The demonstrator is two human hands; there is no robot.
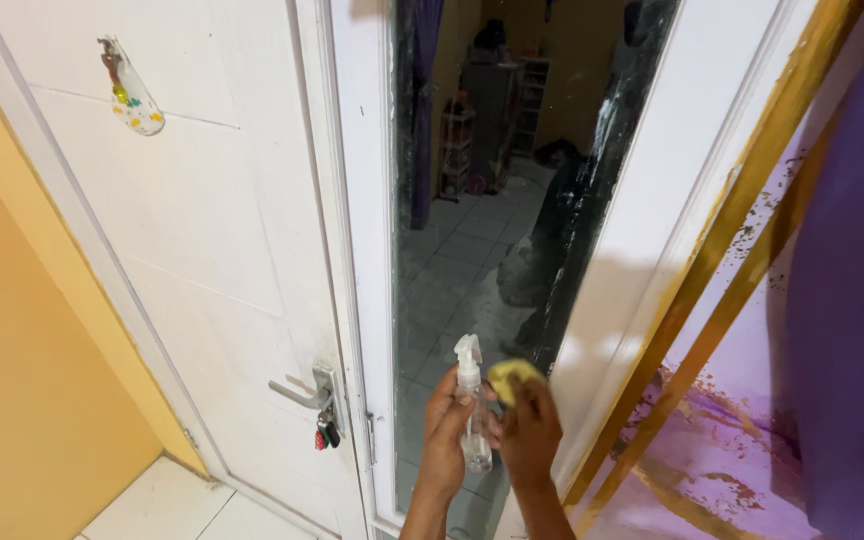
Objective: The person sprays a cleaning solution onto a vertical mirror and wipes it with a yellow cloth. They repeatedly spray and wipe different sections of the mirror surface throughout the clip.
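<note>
Two hands before a mirror [472, 200]: left hand [444, 430] clamps a bottle [472, 410], right hand [527, 435] grips a yellow cloth [512, 375]

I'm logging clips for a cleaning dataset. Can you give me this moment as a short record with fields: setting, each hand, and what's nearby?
Setting: tall narrow mirror in a white frame, beside a white door
Left hand: grip closed around a small clear spray bottle, held upright, nozzle at the top
Right hand: holds a yellow sponge beside the bottle's top
Door: metal lever handle with keys hanging below; a small spotted pouch hangs near its top
Right side: purple curtain, gold-painted trim
</note>
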